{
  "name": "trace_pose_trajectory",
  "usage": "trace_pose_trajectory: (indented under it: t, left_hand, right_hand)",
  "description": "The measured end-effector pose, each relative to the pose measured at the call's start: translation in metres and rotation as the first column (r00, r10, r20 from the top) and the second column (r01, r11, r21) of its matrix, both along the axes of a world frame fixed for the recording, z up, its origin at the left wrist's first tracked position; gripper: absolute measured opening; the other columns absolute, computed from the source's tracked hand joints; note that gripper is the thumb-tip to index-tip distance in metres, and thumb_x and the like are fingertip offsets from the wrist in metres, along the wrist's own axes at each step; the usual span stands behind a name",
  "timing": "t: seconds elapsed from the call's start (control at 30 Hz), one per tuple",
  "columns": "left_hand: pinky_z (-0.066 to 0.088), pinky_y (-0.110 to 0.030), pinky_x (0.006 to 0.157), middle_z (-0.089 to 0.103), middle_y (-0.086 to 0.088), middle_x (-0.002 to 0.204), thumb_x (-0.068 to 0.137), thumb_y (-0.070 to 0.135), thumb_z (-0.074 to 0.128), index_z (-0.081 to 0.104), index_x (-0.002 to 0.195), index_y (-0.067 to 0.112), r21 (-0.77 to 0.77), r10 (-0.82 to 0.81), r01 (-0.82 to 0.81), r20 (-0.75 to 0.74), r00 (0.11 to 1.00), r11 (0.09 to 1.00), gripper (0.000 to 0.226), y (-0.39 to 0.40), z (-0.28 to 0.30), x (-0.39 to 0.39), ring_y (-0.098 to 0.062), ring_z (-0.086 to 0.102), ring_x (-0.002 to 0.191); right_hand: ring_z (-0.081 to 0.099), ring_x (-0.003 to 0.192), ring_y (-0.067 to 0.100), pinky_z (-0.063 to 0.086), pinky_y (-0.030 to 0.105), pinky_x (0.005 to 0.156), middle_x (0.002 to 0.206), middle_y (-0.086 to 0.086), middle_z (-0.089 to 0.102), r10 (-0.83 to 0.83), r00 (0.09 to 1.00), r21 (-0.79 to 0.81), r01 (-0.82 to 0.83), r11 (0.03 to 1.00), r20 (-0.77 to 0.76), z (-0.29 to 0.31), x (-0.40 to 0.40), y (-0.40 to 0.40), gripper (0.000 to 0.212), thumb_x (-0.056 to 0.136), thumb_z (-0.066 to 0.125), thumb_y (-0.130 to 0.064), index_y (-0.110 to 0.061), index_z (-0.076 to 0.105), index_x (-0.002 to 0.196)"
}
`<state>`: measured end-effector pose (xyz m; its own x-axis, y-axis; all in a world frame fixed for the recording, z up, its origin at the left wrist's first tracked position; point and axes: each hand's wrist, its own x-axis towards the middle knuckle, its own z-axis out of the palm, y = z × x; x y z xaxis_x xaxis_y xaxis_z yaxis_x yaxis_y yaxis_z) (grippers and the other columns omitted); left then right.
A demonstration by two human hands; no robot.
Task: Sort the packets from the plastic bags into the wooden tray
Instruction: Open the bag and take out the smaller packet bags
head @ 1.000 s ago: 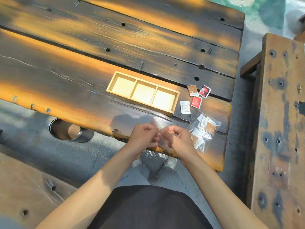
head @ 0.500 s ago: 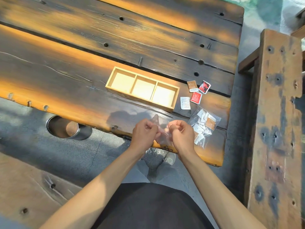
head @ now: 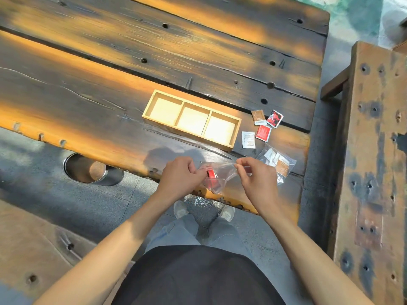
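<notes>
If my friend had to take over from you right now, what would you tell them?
Left hand and right hand: each has a grip on the mouth of a clear plastic bag, pulling it open near the table's front edge; red packets inside.
Second bag, full of packets, lies right of it.
Four loose packets lie beside the wooden tray.
Done: nothing sorted, all three compartments bare.
Left: empty both bags, sort everything.

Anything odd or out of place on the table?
Nothing damaged or spilled. The tray is empty in all three compartments, while four packets lie loose on the table to its right, unsorted. A second bag of packets lies beside them. Both hands, left and right, pinch a bag holding red packets.
</notes>
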<state>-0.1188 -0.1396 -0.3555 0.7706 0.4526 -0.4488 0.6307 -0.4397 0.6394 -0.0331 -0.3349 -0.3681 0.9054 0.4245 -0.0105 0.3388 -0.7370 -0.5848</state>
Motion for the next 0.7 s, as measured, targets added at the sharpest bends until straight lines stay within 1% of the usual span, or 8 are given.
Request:
trace_pose_trajectory:
  t: [0.07, 0.17, 0.3, 0.37, 0.47, 0.53, 0.63, 0.7]
  left_hand:
    - [0.043, -0.031, 0.057, 0.058, -0.001, 0.059, 0.071, 0.022, 0.065, 0.050, 0.059, 0.016, 0.047, -0.108, 0.110, -0.051, 0.993, 0.993, 0.020, 0.006, 0.001, 0.003, -0.018, 0.058, 0.064]
    - [0.044, -0.032, 0.056, 0.059, -0.006, 0.063, 0.069, 0.022, 0.064, 0.051, 0.062, 0.016, 0.074, -0.263, 0.272, -0.117, 0.958, 0.959, 0.017, 0.014, 0.006, 0.009, -0.022, 0.055, 0.062]
    - [0.048, -0.031, 0.060, 0.063, -0.002, 0.065, 0.077, 0.029, 0.068, 0.056, 0.065, 0.014, 0.043, -0.260, 0.264, -0.094, 0.961, 0.963, 0.023, 0.012, 0.010, 0.020, -0.020, 0.058, 0.064]
    - [0.051, -0.032, 0.065, 0.066, -0.003, 0.067, 0.082, 0.031, 0.070, 0.061, 0.069, 0.007, -0.032, -0.216, 0.214, -0.082, 0.973, 0.976, 0.029, 0.009, 0.008, 0.025, -0.021, 0.062, 0.067]
    - [0.061, -0.045, 0.079, 0.075, -0.013, 0.078, 0.085, 0.029, 0.069, 0.065, 0.078, -0.004, -0.156, -0.140, 0.129, -0.066, 0.988, 0.979, 0.034, 0.006, 0.004, 0.030, -0.026, 0.073, 0.079]
    - [0.061, -0.048, 0.082, 0.076, -0.016, 0.082, 0.086, 0.027, 0.068, 0.065, 0.081, -0.006, -0.199, -0.114, 0.099, -0.062, 0.992, 0.975, 0.034, 0.004, 0.003, 0.033, -0.027, 0.074, 0.082]
    - [0.062, -0.048, 0.083, 0.076, -0.015, 0.084, 0.087, 0.026, 0.066, 0.065, 0.084, -0.004, -0.229, -0.100, 0.083, -0.063, 0.993, 0.970, 0.030, 0.001, 0.004, 0.037, -0.025, 0.074, 0.083]
    - [0.063, -0.046, 0.081, 0.075, -0.012, 0.080, 0.088, 0.027, 0.066, 0.064, 0.083, -0.002, -0.239, -0.106, 0.088, -0.060, 0.993, 0.967, 0.029, 0.001, 0.003, 0.039, -0.021, 0.075, 0.079]
  right_hand:
    - [0.074, 0.075, 0.020, 0.061, 0.037, 0.070, 0.085, 0.000, 0.078, 0.159, 0.982, -0.046, -0.155, 0.987, 0.101, -0.003, 0.006, -0.007, 0.007, 0.090, 0.076, -0.006, -0.013, 0.076, 0.092]
    - [0.074, 0.076, 0.016, 0.048, 0.013, 0.076, 0.086, -0.001, 0.079, 0.291, 0.950, -0.049, -0.287, 0.957, 0.111, -0.007, 0.018, -0.018, 0.010, 0.086, 0.080, -0.002, -0.011, 0.077, 0.091]
    - [0.073, 0.079, 0.010, 0.046, 0.002, 0.076, 0.089, -0.006, 0.077, 0.202, 0.976, 0.033, -0.200, 0.979, -0.081, -0.010, 0.029, -0.025, 0.013, 0.090, 0.078, -0.010, -0.014, 0.077, 0.102]
    - [0.072, 0.084, 0.008, 0.052, 0.006, 0.076, 0.093, -0.007, 0.076, 0.068, 0.957, 0.160, -0.023, 0.987, -0.282, -0.013, 0.030, -0.027, 0.017, 0.095, 0.073, -0.016, -0.019, 0.074, 0.111]
    - [0.072, 0.090, 0.007, 0.059, 0.023, 0.072, 0.106, -0.004, 0.077, -0.046, 0.896, 0.288, 0.191, 0.938, -0.442, -0.030, 0.019, -0.034, 0.017, 0.105, 0.057, -0.020, -0.023, 0.067, 0.118]
    - [0.069, 0.100, 0.004, 0.058, 0.027, 0.079, 0.117, -0.009, 0.073, -0.045, 0.871, 0.273, 0.202, 0.941, -0.490, -0.048, 0.006, -0.040, 0.025, 0.104, 0.055, -0.012, -0.024, 0.064, 0.125]
    - [0.062, 0.109, 0.004, 0.049, 0.010, 0.085, 0.122, -0.021, 0.060, 0.015, 0.818, 0.165, 0.098, 0.982, -0.575, -0.072, -0.015, -0.041, 0.050, 0.093, 0.065, 0.003, -0.028, 0.054, 0.130]
    - [0.062, 0.108, 0.005, 0.053, 0.015, 0.091, 0.122, -0.018, 0.058, 0.043, 0.744, 0.128, 0.057, 0.990, -0.667, -0.087, -0.028, -0.034, 0.058, 0.088, 0.075, -0.006, -0.026, 0.050, 0.136]
